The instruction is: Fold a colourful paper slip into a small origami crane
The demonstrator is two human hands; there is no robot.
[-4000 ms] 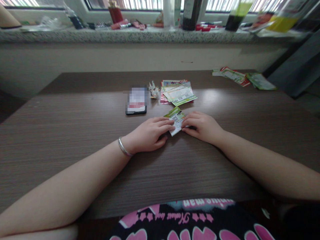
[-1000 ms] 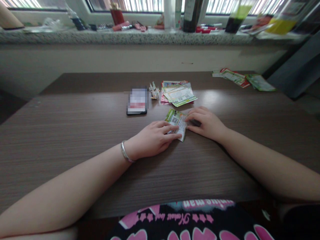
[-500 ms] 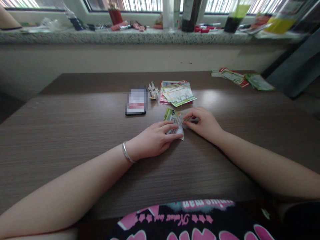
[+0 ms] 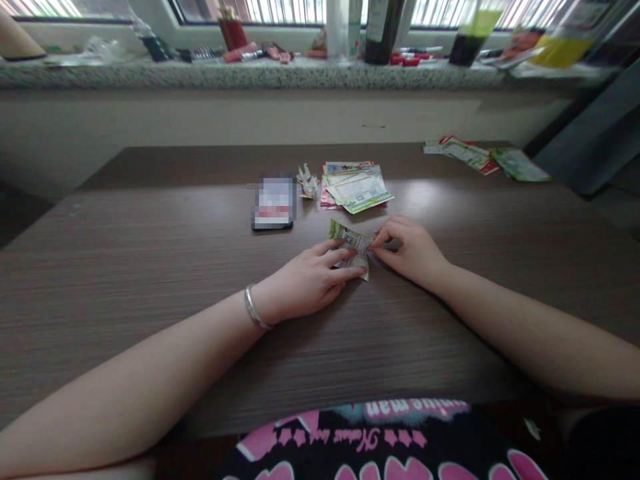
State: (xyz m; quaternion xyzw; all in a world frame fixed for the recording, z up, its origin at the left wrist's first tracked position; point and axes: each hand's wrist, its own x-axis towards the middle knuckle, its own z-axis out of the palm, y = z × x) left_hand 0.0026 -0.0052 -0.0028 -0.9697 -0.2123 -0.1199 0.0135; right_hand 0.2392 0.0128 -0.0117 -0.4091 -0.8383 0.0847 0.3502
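A small green-and-white printed packet [image 4: 354, 243] lies on the table in front of me, bent and creased toward its right edge. My left hand [image 4: 320, 275] rests over its near left part, fingers stretched out and a little apart. At the packet's right edge, my right hand [image 4: 407, 245] pinches the material between thumb and forefinger. Part of the packet is hidden under my left fingers. Just beyond it sits a loose stack of similar printed packets [image 4: 357, 187]. Left of the stack is a small heap of crumpled pale scraps [image 4: 307, 183].
A phone [image 4: 273, 202] with a blurred screen lies left of the scraps. More flat printed packets [image 4: 520, 165] lie at the table's far right corner. Behind the brown table [image 4: 150, 267], a stone windowsill [image 4: 280, 75] carries bottles, pens and a red cup [image 4: 232, 32].
The packet has buckled, its middle and right side drawn into sharper folds. My right hand has shifted slightly to the right; my left hand stays nearly in place.
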